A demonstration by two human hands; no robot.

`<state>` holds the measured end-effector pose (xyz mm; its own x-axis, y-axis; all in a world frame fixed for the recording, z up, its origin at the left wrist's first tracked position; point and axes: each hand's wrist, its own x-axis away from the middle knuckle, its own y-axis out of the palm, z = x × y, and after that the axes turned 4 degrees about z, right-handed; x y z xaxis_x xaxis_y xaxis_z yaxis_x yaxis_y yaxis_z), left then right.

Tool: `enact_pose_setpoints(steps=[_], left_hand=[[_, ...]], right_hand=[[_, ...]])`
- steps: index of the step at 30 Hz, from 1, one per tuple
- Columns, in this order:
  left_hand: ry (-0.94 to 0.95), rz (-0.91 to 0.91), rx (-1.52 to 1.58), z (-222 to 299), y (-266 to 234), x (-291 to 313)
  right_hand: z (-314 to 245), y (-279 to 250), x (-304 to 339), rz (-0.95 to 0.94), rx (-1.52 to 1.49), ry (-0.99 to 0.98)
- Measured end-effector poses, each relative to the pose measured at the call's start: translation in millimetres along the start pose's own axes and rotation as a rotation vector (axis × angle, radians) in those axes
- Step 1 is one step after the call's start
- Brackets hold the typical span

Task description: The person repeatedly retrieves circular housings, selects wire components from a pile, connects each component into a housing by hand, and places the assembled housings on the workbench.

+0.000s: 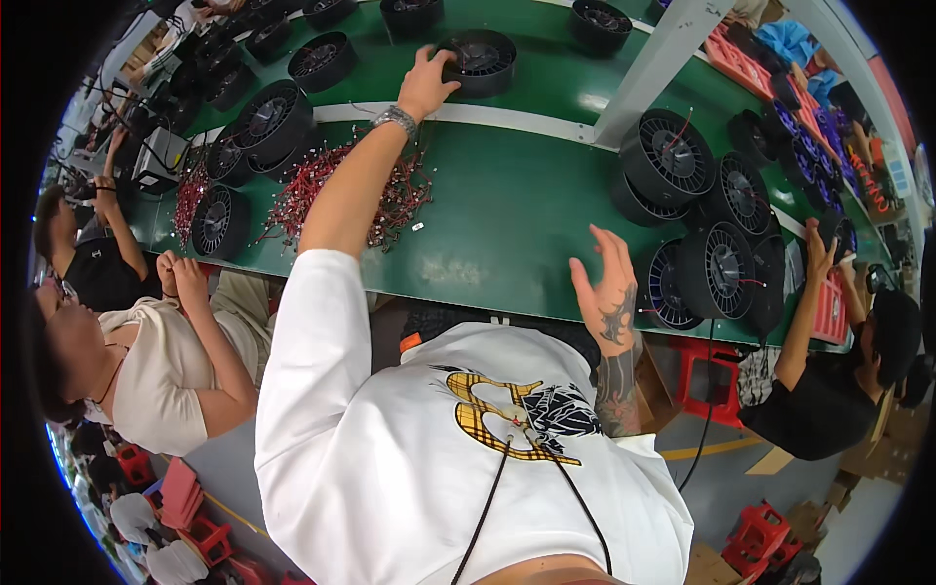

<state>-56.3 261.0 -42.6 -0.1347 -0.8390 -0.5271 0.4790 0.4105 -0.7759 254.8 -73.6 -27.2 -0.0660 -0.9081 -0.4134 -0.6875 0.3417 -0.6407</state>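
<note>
My left hand point(426, 90) reaches across the green table, its fingers and thumb on the left rim of a black round housing point(484, 60) with a slotted, fan-like face. This housing lies face up past the white strip. My right hand point(608, 292) is open, fingers apart, over the table's near edge, holding nothing. Under my left forearm spreads a heap of red and black wires with small white connectors point(390, 200). A stack of similar black slotted housings point(673, 156) stands to the right of my right hand, some with short wires sticking out.
A grey upright post point(653, 73) rises from the white strip point(526, 121). More black housings point(273, 119) cluster at the left. One co-worker point(161, 361) sits at my left; another point(838, 370) works at my right. A red stool point(704, 385) stands below the table edge.
</note>
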Motion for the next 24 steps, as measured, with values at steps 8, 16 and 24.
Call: enact_pose_setpoints(steps=[8,16,24], left_hand=[[0.404,-0.854,-0.128,72,-144,108],[0.275,-0.663,-0.338,62,-123,190],[0.049,-0.541,0.217,109,-153,168]], right_hand=[[-2,-12,15,-0.009,-0.076,0.07],[-23,3,1,-0.1,-0.152,-0.026],[-40,11,-11,-0.062,-0.183,-0.13]])
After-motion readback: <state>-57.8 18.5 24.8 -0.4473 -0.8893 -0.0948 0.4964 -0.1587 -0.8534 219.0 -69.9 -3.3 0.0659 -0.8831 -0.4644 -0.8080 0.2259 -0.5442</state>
